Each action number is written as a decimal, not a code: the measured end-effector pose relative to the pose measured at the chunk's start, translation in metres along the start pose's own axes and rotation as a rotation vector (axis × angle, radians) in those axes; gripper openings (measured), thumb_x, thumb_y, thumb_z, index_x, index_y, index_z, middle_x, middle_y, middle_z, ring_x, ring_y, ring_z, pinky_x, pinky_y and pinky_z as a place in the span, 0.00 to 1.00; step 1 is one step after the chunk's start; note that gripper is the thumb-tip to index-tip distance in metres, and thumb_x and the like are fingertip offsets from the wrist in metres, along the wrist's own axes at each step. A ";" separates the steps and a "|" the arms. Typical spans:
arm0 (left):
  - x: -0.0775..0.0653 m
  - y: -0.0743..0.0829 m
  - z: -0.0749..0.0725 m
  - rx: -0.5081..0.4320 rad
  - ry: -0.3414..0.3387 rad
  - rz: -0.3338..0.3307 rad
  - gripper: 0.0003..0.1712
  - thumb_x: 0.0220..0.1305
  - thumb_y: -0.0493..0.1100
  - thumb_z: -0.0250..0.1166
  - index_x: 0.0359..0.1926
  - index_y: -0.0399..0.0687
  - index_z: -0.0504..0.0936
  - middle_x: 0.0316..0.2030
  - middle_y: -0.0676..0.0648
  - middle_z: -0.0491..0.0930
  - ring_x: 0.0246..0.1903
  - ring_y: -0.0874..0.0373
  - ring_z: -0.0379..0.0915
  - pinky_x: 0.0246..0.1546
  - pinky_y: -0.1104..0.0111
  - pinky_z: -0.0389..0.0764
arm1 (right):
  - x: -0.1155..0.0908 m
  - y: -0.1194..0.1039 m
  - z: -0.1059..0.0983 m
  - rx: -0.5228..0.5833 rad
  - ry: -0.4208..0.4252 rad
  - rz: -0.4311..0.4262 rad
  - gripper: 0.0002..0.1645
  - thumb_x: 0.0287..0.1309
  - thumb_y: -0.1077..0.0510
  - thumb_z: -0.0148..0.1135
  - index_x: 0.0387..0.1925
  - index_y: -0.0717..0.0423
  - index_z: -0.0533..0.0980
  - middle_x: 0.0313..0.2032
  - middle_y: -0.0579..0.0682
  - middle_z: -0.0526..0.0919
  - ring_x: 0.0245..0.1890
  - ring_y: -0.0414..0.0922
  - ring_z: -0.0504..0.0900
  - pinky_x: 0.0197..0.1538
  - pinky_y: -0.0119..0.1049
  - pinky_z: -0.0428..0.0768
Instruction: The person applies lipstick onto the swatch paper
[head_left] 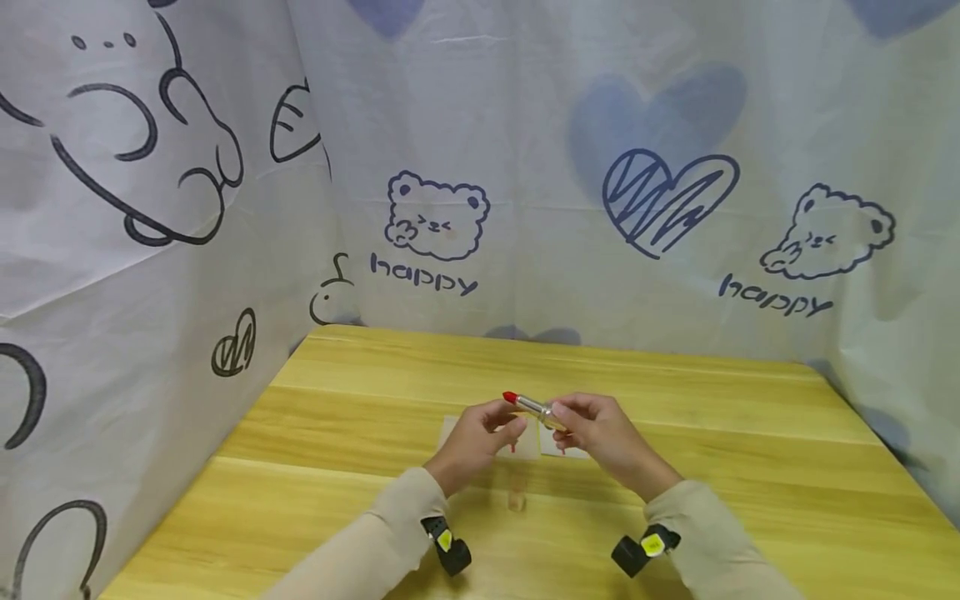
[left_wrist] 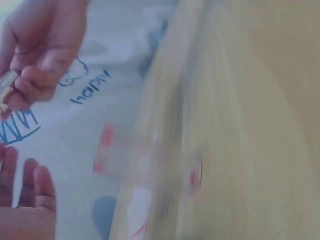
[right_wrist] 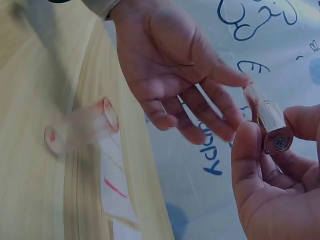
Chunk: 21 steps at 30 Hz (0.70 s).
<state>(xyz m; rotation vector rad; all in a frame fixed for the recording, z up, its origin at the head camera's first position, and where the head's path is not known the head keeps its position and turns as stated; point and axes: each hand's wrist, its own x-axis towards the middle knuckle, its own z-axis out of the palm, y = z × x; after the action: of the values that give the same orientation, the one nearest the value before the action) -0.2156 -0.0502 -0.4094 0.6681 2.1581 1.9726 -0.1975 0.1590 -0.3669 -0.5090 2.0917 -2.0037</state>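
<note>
Between thumb and fingers, my right hand (head_left: 603, 429) pinches the base of a lipstick (head_left: 532, 405), its red tip pointing up and left. My left hand (head_left: 474, 440) is just left of it, fingers loosely bent and apart, holding nothing. In the right wrist view the lipstick's base (right_wrist: 276, 140) faces the camera, and the left thumb tip overlaps its far end. Below the hands is a clear tube-like cap (head_left: 517, 493) with red smears, blurred in both wrist views. White paper (right_wrist: 117, 192) with red strokes lies under the hands, partly hidden by them.
A wood-grain table (head_left: 360, 500) spreads under both hands. White cloth (head_left: 525, 150) printed with bears and hearts hangs behind it, and another cloth wall (head_left: 150, 292) borders the left side. Black wrist cameras are strapped over beige sleeves (head_left: 382, 525).
</note>
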 end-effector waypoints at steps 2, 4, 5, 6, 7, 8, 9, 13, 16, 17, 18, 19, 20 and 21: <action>-0.002 0.000 0.003 -0.116 0.044 0.023 0.20 0.70 0.43 0.60 0.56 0.32 0.77 0.47 0.39 0.79 0.45 0.49 0.75 0.45 0.61 0.78 | 0.001 0.000 0.003 0.044 -0.015 0.000 0.24 0.72 0.56 0.52 0.51 0.79 0.71 0.36 0.53 0.79 0.31 0.41 0.78 0.38 0.33 0.82; -0.003 0.000 0.006 -0.239 0.082 0.044 0.24 0.68 0.44 0.62 0.56 0.29 0.76 0.46 0.43 0.80 0.46 0.55 0.74 0.46 0.65 0.78 | 0.002 0.001 0.006 0.080 -0.037 0.000 0.24 0.73 0.56 0.50 0.50 0.78 0.71 0.35 0.53 0.78 0.30 0.40 0.78 0.37 0.31 0.81; -0.004 0.001 0.009 -0.306 0.097 0.055 0.25 0.66 0.46 0.63 0.55 0.30 0.77 0.46 0.46 0.80 0.46 0.58 0.73 0.45 0.67 0.78 | 0.002 0.001 0.007 0.099 -0.050 0.003 0.23 0.74 0.55 0.49 0.49 0.77 0.72 0.35 0.53 0.78 0.29 0.40 0.77 0.36 0.31 0.81; -0.004 0.001 0.011 -0.375 0.110 0.062 0.24 0.64 0.47 0.65 0.54 0.33 0.79 0.45 0.49 0.80 0.45 0.59 0.73 0.45 0.68 0.77 | 0.002 0.001 0.008 0.111 -0.063 0.007 0.23 0.74 0.54 0.48 0.48 0.76 0.73 0.34 0.53 0.78 0.29 0.40 0.77 0.36 0.30 0.81; -0.004 0.001 0.012 -0.436 0.120 0.070 0.23 0.62 0.49 0.66 0.52 0.36 0.81 0.44 0.50 0.79 0.44 0.60 0.72 0.44 0.69 0.77 | 0.002 0.001 0.009 0.116 -0.073 0.011 0.23 0.74 0.53 0.48 0.47 0.74 0.73 0.34 0.53 0.78 0.29 0.39 0.77 0.35 0.30 0.81; -0.005 0.002 0.014 -0.499 0.125 0.073 0.21 0.60 0.50 0.67 0.49 0.41 0.82 0.44 0.53 0.79 0.44 0.61 0.72 0.43 0.70 0.77 | 0.002 0.001 0.010 0.123 -0.081 0.018 0.23 0.74 0.52 0.47 0.46 0.73 0.74 0.33 0.53 0.78 0.28 0.39 0.77 0.35 0.30 0.81; -0.005 0.002 0.016 -0.563 0.127 0.070 0.19 0.57 0.50 0.68 0.47 0.46 0.83 0.43 0.54 0.79 0.43 0.62 0.72 0.42 0.70 0.76 | 0.002 0.001 0.011 0.127 -0.087 0.022 0.24 0.75 0.51 0.47 0.45 0.72 0.74 0.33 0.53 0.78 0.28 0.39 0.77 0.35 0.30 0.80; -0.006 0.004 0.019 -0.717 0.112 0.047 0.12 0.58 0.49 0.67 0.43 0.55 0.83 0.43 0.54 0.78 0.43 0.63 0.73 0.40 0.72 0.75 | 0.002 0.001 0.014 0.131 -0.082 0.042 0.24 0.75 0.50 0.46 0.43 0.69 0.75 0.32 0.52 0.78 0.27 0.39 0.76 0.34 0.29 0.80; -0.007 0.006 0.020 -0.778 0.110 0.023 0.10 0.61 0.46 0.65 0.44 0.53 0.82 0.44 0.54 0.78 0.43 0.63 0.74 0.40 0.72 0.74 | 0.003 0.002 0.015 0.130 -0.071 0.048 0.23 0.75 0.50 0.46 0.42 0.68 0.76 0.32 0.52 0.78 0.27 0.38 0.75 0.33 0.29 0.79; -0.007 0.006 0.020 -0.793 0.117 0.014 0.10 0.61 0.46 0.65 0.43 0.53 0.82 0.44 0.54 0.78 0.43 0.63 0.74 0.41 0.72 0.74 | 0.003 0.002 0.016 0.129 -0.069 0.050 0.22 0.75 0.51 0.47 0.42 0.67 0.76 0.31 0.51 0.78 0.27 0.38 0.75 0.33 0.28 0.79; -0.007 0.006 0.020 -0.804 0.126 0.007 0.09 0.61 0.45 0.65 0.43 0.52 0.82 0.43 0.53 0.78 0.42 0.63 0.74 0.41 0.72 0.74 | 0.003 0.002 0.016 0.129 -0.067 0.053 0.22 0.75 0.51 0.47 0.41 0.67 0.76 0.31 0.51 0.78 0.26 0.38 0.75 0.33 0.28 0.78; -0.007 0.006 0.020 -0.812 0.138 0.000 0.08 0.61 0.44 0.65 0.42 0.51 0.82 0.42 0.53 0.78 0.42 0.63 0.73 0.41 0.72 0.74 | 0.004 0.002 0.016 0.132 -0.066 0.056 0.22 0.74 0.51 0.47 0.42 0.68 0.76 0.31 0.51 0.78 0.26 0.38 0.75 0.33 0.28 0.78; -0.007 0.006 0.020 -0.818 0.151 -0.007 0.08 0.61 0.43 0.65 0.42 0.51 0.82 0.41 0.53 0.78 0.41 0.63 0.73 0.41 0.72 0.74 | 0.004 0.002 0.017 0.134 -0.064 0.059 0.21 0.74 0.52 0.48 0.42 0.68 0.76 0.31 0.51 0.79 0.26 0.38 0.75 0.32 0.28 0.78; -0.007 0.006 0.020 -0.818 0.162 -0.010 0.08 0.61 0.43 0.65 0.41 0.50 0.82 0.41 0.53 0.78 0.40 0.63 0.73 0.42 0.72 0.74 | 0.004 0.002 0.017 0.135 -0.061 0.062 0.21 0.74 0.52 0.48 0.42 0.69 0.76 0.31 0.51 0.79 0.26 0.38 0.75 0.32 0.28 0.79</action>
<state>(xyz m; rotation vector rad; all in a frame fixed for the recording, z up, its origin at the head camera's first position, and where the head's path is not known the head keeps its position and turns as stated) -0.2003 -0.0341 -0.4072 0.3532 1.1887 2.6669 -0.1949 0.1420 -0.3697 -0.4685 1.8971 -2.0499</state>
